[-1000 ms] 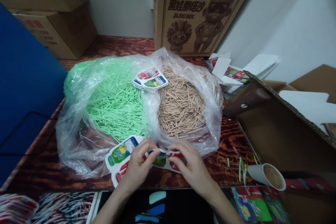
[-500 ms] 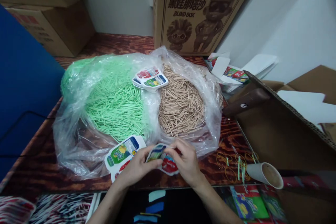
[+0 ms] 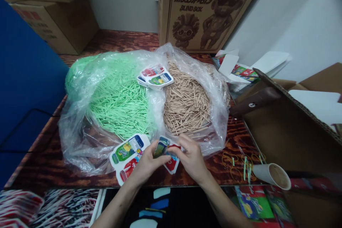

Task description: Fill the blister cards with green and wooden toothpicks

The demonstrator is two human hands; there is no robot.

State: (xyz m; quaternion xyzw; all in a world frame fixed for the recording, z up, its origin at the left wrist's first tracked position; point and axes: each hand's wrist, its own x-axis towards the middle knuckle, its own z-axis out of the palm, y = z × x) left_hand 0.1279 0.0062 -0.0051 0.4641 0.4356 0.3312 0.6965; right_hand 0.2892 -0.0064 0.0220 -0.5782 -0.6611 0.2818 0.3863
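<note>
Both my hands pinch one small printed card [image 3: 166, 151] with drink pictures, folding it upward in front of me. My left hand [image 3: 147, 165] grips its left side and my right hand [image 3: 190, 158] its right side. A flat stack of similar cards [image 3: 128, 155] lies on the wooden table [image 3: 213, 171] just left of my left hand. Behind the hands sit two open clear bags, one with green sticks [image 3: 117, 105] and one with tan sticks [image 3: 187, 105]. Another small stack of cards [image 3: 155, 77] rests on top between the bags.
A paper cup [image 3: 272, 176] lies on its side at right, near loose rubber bands [image 3: 237, 164]. An open cardboard box [image 3: 288, 131] fills the right side. A printed carton [image 3: 208, 7] stands behind, more cartons [image 3: 53, 17] at back left, a blue panel [image 3: 24, 89] at left.
The card lay nearly flat between my hands a second ago; now it is folded upward and my hands have drawn closer together. The view has shifted slightly.
</note>
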